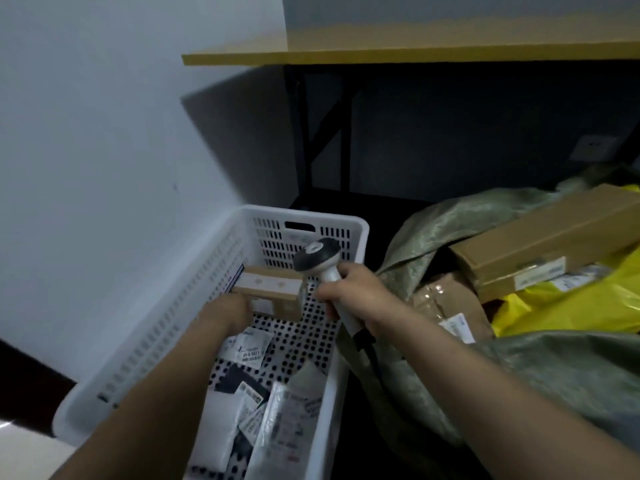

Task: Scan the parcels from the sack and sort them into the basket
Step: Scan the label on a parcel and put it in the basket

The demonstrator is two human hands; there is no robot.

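A white perforated basket (pixel 221 247) stands on the floor at lower left. Inside it, my left hand (pixel 227 313) holds a small brown cardboard box (pixel 273 292) with white labels just above the basket's bottom, near the far end. My right hand (pixel 353 294) grips the handle of a white and grey barcode scanner (pixel 317 256) over the basket's right rim, its head pointing away from me. Several flat labelled parcels (pixel 252 348) lie in the near half of the basket. To the right, the green woven sack (pixel 450 223) lies open.
A long brown carton (pixel 554 237), yellow plastic mailers (pixel 571 310) and a taped brown parcel (pixel 446 299) fill the sack's mouth. A yellow-topped table (pixel 381 50) with black legs stands behind, and a pale wall runs along the left.
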